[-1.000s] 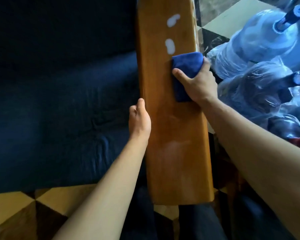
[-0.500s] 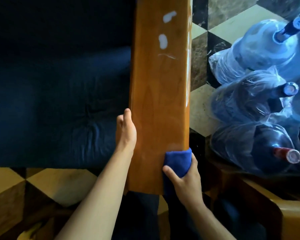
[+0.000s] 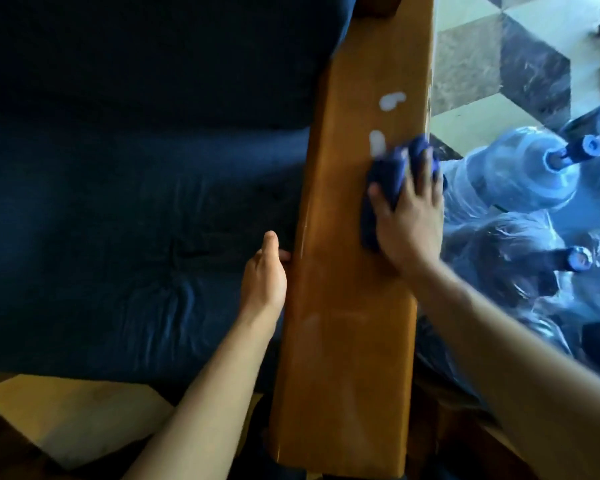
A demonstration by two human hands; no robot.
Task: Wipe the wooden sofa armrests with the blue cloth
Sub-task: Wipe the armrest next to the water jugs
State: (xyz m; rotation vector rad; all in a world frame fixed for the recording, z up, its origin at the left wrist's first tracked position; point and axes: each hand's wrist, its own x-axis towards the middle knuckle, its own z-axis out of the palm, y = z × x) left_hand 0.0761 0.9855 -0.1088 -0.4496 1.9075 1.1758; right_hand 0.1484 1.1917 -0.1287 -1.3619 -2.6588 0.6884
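Note:
A long glossy wooden armrest (image 3: 347, 306) runs from the bottom centre up to the top of the head view. My right hand (image 3: 409, 216) presses the folded blue cloth (image 3: 385, 178) flat on the armrest's right side, about halfway along it. Two white smears (image 3: 390, 100) sit on the wood just beyond the cloth, the nearer one touching the cloth's far edge. My left hand (image 3: 265, 275) rests against the armrest's left edge, thumb up, fingers hidden behind the side.
The dark blue sofa seat cushion (image 3: 136, 220) fills the left. Several large plastic-wrapped water bottles (image 3: 520, 174) lie close to the armrest's right side. Chequered tile floor (image 3: 482, 57) shows at top right and at bottom left (image 3: 66, 410).
My right hand has slid the cloth from the armrest's near end back up to the middle, reaching the nearer white smear. My left hand stays on the left edge.

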